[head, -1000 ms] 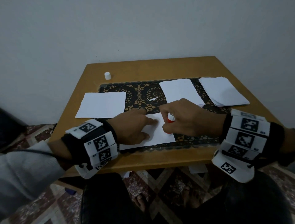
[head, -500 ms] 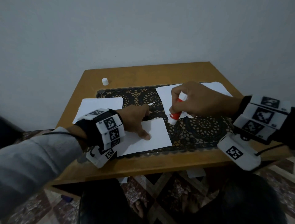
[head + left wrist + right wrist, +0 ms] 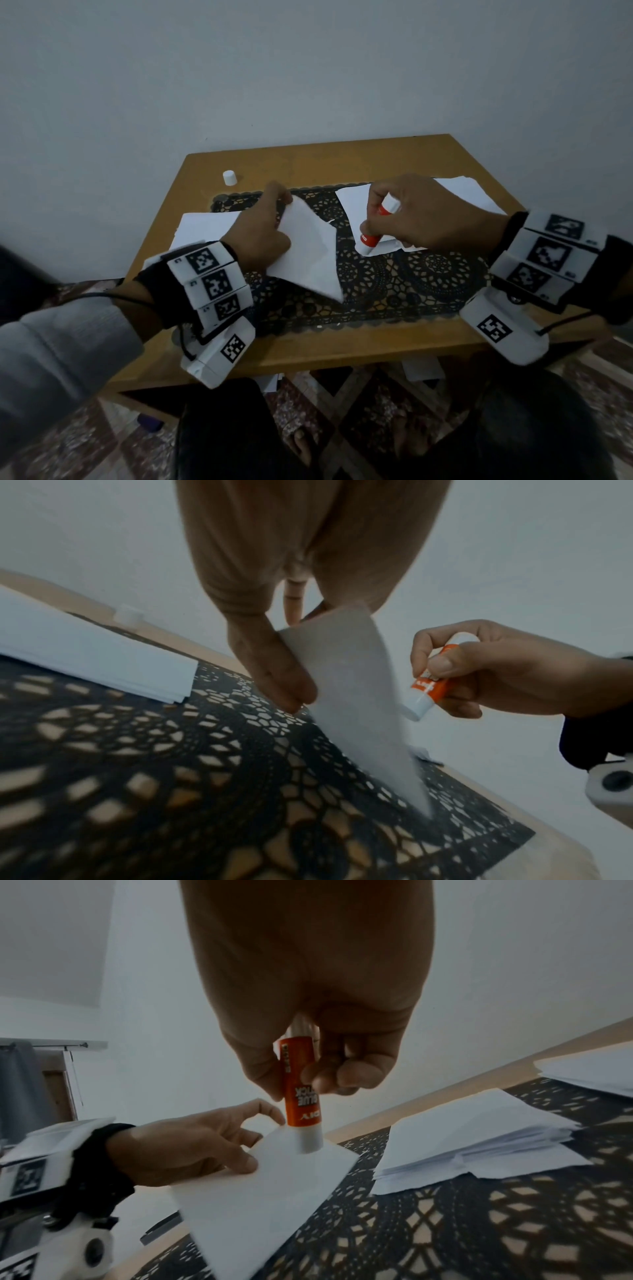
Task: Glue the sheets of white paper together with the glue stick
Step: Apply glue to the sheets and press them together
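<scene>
Your left hand (image 3: 260, 233) reaches out over the black lace mat (image 3: 411, 274), thumb and fingers pinching the left edge of a white sheet (image 3: 308, 253) and lifting it so it tilts up, its near right corner close to the mat. Your right hand (image 3: 428, 216) hovers to the right, fingers curled round the glue stick (image 3: 378, 226), which points down and slightly left with its white tip just above the paper pile (image 3: 352, 205) under that hand. The stick is orange-red with white ends and is uncapped; its white cap (image 3: 230, 177) stands on the far left of the wooden table (image 3: 308, 346). The sheet is plain and blurred. More sheets lie flat left of your left hand (image 3: 205, 226) and far right (image 3: 469, 192).
</scene>
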Available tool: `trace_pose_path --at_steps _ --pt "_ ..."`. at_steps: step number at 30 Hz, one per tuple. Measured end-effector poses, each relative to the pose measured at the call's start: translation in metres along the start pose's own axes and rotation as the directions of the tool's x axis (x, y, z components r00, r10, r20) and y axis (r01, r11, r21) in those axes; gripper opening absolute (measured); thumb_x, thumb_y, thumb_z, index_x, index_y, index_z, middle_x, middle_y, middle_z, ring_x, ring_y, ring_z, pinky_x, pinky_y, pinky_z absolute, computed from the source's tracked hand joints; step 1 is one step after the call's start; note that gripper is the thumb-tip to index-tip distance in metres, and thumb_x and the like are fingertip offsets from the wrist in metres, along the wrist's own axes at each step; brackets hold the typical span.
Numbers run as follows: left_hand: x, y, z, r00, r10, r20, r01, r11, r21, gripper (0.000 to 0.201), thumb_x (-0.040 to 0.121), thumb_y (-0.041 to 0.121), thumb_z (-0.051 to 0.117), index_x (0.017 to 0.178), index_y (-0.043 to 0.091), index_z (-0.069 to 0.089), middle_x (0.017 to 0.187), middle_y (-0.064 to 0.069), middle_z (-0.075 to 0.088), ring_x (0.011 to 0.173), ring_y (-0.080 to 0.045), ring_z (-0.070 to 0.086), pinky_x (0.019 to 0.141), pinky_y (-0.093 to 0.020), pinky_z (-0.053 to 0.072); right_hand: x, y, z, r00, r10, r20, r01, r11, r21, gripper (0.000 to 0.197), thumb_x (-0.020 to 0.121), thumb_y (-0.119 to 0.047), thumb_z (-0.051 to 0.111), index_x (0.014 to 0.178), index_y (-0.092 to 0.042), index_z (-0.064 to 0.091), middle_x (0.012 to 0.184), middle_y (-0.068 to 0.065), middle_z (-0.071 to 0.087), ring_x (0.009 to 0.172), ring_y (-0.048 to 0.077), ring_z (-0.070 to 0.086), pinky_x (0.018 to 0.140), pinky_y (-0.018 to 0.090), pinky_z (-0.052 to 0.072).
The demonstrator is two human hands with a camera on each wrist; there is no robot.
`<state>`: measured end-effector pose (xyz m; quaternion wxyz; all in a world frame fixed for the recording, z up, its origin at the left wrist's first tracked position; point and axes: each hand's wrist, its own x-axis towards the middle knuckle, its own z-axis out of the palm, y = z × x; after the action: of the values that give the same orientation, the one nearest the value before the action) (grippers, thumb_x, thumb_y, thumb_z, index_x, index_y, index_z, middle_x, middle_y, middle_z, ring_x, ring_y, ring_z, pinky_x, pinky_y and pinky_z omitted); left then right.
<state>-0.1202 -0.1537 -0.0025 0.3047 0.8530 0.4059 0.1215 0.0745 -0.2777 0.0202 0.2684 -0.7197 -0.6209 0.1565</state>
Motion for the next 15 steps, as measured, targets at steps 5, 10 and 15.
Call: trace_pose_path --at_steps 5,10,15 --pt "-0.011 -0.012 0.003 0.988 -0.078 0.135 0.022 0.927 0.374 0.042 0.089 0.017 0.058 0.125 0.021 0.037 0.093 -0.004 0.056 0.075 -0.019 0.051 0.061 -0.027 0.040 0.013 0.000 0.010 0.999 0.021 0.035 -0.022 0.999 0.031 0.015 0.090 -0.030 0.060 0.091 -0.016 0.054 0.081 -0.005 0.054 0.059 0.010 0.051 0.049 0.021 0.041" --pt "-0.018 -0.012 0.004 0.975 -0.138 0.173 -0.008 0.759 0.651 0.058 0.089 0.050 0.055 0.134 0.022 0.032 0.111 -0.007 0.060 0.095 -0.025 0.058 0.080 -0.037 0.051 0.030 -0.005 0.029 0.998 -0.023 -0.059 0.033 0.985 0.171 0.026 0.083 -0.021 0.070 0.086 0.002 0.059 0.072 0.010 0.063 0.053 0.015 0.057 0.050 0.029 0.050" --pt "-0.012 -0.014 0.005 0.974 0.022 0.225 -0.154 0.790 0.593 0.060 0.085 0.053 0.059 0.136 0.028 0.037 0.124 -0.004 0.056 0.106 -0.022 0.055 0.087 -0.037 0.050 0.052 -0.007 0.046 0.995 -0.017 -0.100 0.037 0.978 0.205 0.028 0.080 -0.020 0.074 0.085 0.004 0.062 0.079 0.019 0.068 0.062 0.029 0.063 0.055 0.041 0.055"
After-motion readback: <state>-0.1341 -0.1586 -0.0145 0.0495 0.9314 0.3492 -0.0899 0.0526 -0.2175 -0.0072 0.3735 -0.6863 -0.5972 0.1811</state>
